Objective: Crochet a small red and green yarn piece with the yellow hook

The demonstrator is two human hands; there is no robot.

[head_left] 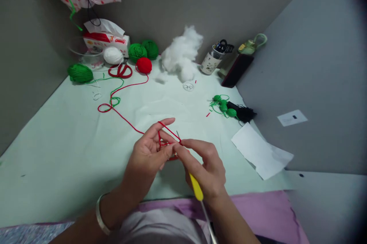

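Currently, the left hand (149, 150) pinches a small red crochet piece (172, 157), with red yarn (169, 131) looped over its raised index finger; the right hand (205, 165) is wrapped around the yellow-handled hook (196, 186), its tip at the yarn, above the worktop (86, 152)

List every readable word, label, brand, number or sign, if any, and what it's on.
No text can be read with certainty.
Tissue box: printed marks, too blurred to read.
Clear tub: reddish marks, too blurred to read.
Pen cup: small dark print, can't tell if it's writing.
White card at right: small dark block, too small to make out.
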